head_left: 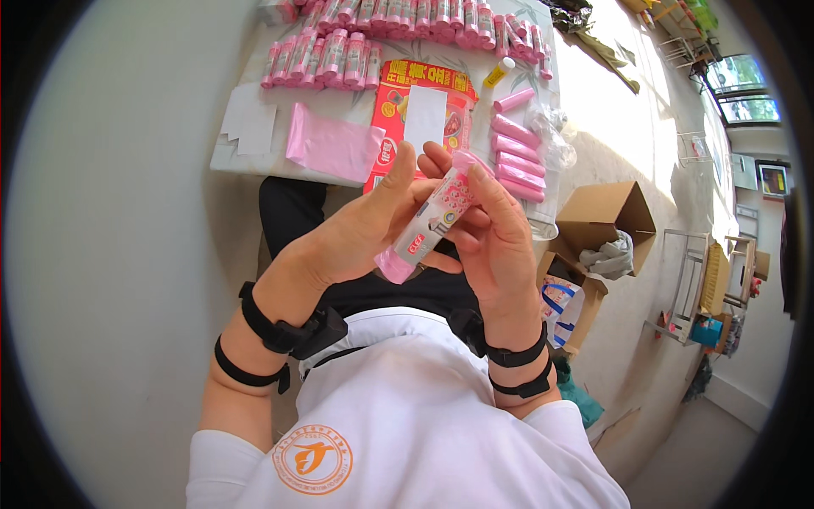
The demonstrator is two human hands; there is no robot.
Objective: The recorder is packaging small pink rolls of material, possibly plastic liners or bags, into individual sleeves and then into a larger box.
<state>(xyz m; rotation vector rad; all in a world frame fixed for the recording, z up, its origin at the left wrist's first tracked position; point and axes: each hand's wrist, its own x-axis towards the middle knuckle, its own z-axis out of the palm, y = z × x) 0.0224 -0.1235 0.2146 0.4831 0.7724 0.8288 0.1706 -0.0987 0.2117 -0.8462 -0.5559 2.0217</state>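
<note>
Above my lap I hold a roll of pink plastic bags [432, 222], wrapped in a printed label and slanting up to the right. My left hand [360, 225] has its fingers behind the roll, partly hidden by it, with the thumb raised off it. My right hand [498, 242] grips the roll's upper right side, thumb near its top end. On the table, just beyond my hands, is a red and yellow printed sheet [386, 110] with white paper [426, 119] on it. A flat pink plastic piece [326, 144] lies to its left, several unlabelled pink rolls [519, 161] to its right.
Many labelled pink rolls [326, 59] stand in rows at the table's far side. A yellow bottle with a white cap [498, 73] stands near the loose rolls. White paper pieces [250, 119] lie at the left. Open cardboard boxes [598, 212] sit on the floor at right.
</note>
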